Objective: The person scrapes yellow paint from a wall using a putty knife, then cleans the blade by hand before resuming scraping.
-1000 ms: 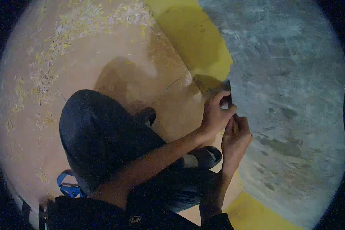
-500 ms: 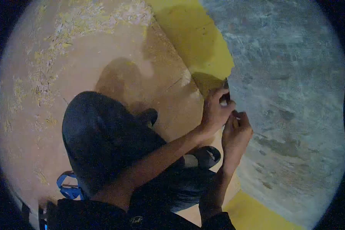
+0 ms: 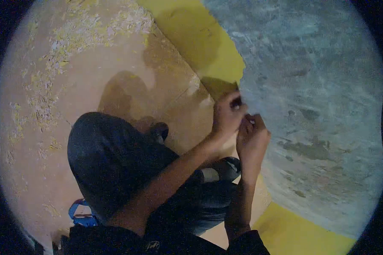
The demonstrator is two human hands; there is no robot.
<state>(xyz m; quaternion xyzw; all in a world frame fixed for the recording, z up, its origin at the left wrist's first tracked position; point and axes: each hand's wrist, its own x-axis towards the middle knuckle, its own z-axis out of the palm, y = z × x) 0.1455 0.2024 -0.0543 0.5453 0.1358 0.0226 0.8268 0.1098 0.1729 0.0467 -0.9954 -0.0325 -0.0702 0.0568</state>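
My left hand (image 3: 227,117) is closed, thumb and fingers curled round a small dark thing (image 3: 235,102) at the ragged edge of the yellow paint; I cannot make out what it is. Just below it, my right hand (image 3: 253,140) is pinched, with a small pale spot showing between its fingers. The fingertips of both hands come close together in front of the grey-blue wall surface (image 3: 310,85). Above them the yellow painted band (image 3: 200,34) ends in a torn, uneven border.
Flakes of yellow and white paint (image 3: 83,32) lie scattered over the tan floor (image 3: 85,85). My bent knee (image 3: 100,144) and dark shoe (image 3: 226,169) are near the wall. A blue object (image 3: 81,212) sits beside my leg at lower left. More yellow band (image 3: 302,227) shows at lower right.
Both hands appear a little further left and higher, along with the wall edge, as the view shifts. The fingers stay close together and curled.
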